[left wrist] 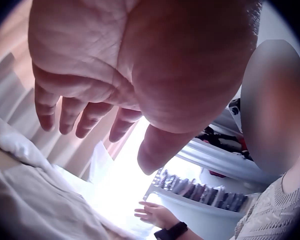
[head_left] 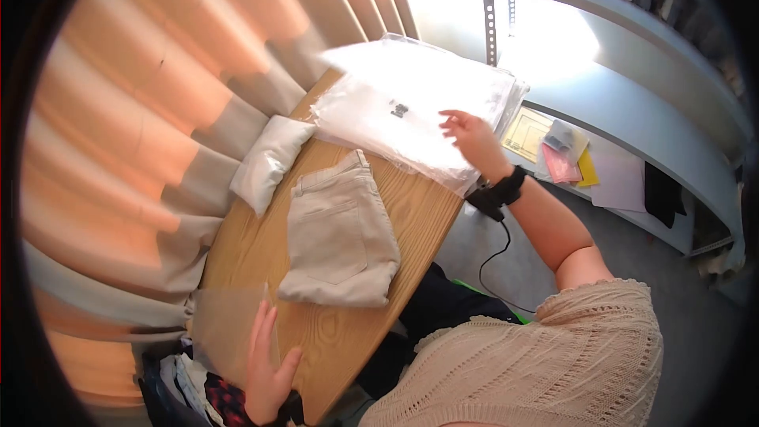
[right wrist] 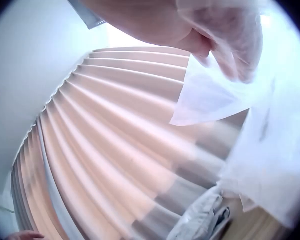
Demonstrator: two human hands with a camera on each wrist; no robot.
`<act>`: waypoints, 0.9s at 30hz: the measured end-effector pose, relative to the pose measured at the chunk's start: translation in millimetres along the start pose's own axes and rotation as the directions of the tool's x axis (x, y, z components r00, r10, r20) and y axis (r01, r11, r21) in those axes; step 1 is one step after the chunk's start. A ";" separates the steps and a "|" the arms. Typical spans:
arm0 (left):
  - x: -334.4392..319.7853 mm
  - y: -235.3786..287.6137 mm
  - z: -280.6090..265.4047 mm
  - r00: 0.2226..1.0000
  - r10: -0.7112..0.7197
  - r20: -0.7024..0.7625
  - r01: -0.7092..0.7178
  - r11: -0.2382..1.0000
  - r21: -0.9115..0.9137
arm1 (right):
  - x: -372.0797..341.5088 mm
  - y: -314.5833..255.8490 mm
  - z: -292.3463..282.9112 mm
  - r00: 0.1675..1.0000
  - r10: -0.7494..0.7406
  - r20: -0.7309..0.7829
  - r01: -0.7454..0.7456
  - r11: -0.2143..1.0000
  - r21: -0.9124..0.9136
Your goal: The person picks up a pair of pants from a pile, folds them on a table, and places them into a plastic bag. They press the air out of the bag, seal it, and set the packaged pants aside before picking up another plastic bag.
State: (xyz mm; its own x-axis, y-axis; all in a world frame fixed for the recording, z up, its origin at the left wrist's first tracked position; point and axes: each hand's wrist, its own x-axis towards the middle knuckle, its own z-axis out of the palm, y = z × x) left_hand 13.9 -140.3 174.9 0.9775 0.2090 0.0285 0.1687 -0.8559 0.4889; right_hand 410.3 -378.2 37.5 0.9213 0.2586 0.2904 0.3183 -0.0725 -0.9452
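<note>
Folded trousers [head_left: 340, 241] lie just beyond the left hand [head_left: 269, 364], long axis near to far; its fingers are straight, holding nothing, beside a clear sheet [head_left: 225, 320]. The right hand [head_left: 478, 146], fingers loosely spread, apparently ungripping, is farther, by stacked plastic bags [head_left: 395, 87]. Bare table [head_left: 419, 209] borders the trousers' right.

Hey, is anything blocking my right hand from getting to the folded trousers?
Nothing visible does. In the head view, your right hand is over the plastic bags; the way to the folded trousers crosses only the bags' edge and bare tabletop.
</note>
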 end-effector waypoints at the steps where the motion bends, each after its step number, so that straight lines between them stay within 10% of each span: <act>1: 16.8 14.0 -0.4 0.999 0.054 -0.002 -0.054 0.999 0.000 | 3.3 -7.2 -9.0 1.000 0.029 -0.003 -0.029 0.996 0.082; 8: 165.2 69.3 37.6 0.949 0.308 0.062 -0.288 0.932 -0.219 | 38.7 -62.3 -81.5 0.992 -0.122 -0.033 0.119 0.990 -0.068; 12: 273.0 47.5 100.7 0.996 0.076 0.038 -0.058 0.935 -0.350 | 62.6 -96.2 -124.1 0.974 -0.222 -0.038 0.208 0.954 -0.217; 14: 311.5 49.0 115.6 0.927 -0.286 0.243 0.365 0.841 -0.399 | 78.9 -111.4 -140.0 0.956 -0.291 -0.035 0.259 0.894 -0.365; 17: 351.2 40.6 143.9 0.848 -0.480 0.224 0.530 0.766 -0.365 | 109.0 -133.4 -164.2 0.947 -0.316 0.061 0.307 0.834 -0.458; 22: 384.1 17.8 176.8 0.888 -0.451 0.086 0.453 0.832 -0.321 | 133.7 -148.2 -178.5 0.925 -0.371 0.086 0.345 0.722 -0.600; 25: 390.6 13.1 180.5 0.888 -0.451 0.086 0.458 0.853 -0.250 | 132.3 -160.2 -173.8 0.939 -0.302 0.168 0.342 0.880 -0.330; 27: 376.9 33.3 164.4 0.862 -0.504 0.060 0.507 0.849 -0.149 | 144.4 -141.6 -176.6 0.940 -0.309 0.142 0.333 0.744 -0.579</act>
State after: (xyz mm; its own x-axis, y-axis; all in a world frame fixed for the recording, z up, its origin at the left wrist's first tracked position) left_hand 408.8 -167.8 58.6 0.7651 0.5825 -0.2742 0.6196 -0.5505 0.5595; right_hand 537.7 -500.7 239.6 0.7359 0.4027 0.5443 0.6727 -0.5258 -0.5206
